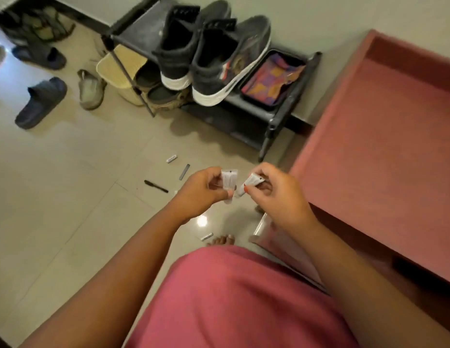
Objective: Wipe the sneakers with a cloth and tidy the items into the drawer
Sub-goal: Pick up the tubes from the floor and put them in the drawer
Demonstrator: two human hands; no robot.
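White tube (229, 180) pinched in left hand (201, 194) grip; second small tube (251, 183) pinched in right hand (276, 194) grip; both over floor (68, 184); sneakers (211, 54) on black rack (266, 116); patterned cloth (271, 76) in tray beside them; open drawer (384, 121) at right.

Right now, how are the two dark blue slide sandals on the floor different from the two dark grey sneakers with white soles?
The dark blue slide sandals lie on the pale tiled floor, while the dark grey sneakers with white soles stand on the black shoe rack. The sandals are open and low; the sneakers are closed and tall. The sandals lie apart; the sneakers sit side by side, touching. Both are dark pairs of footwear.
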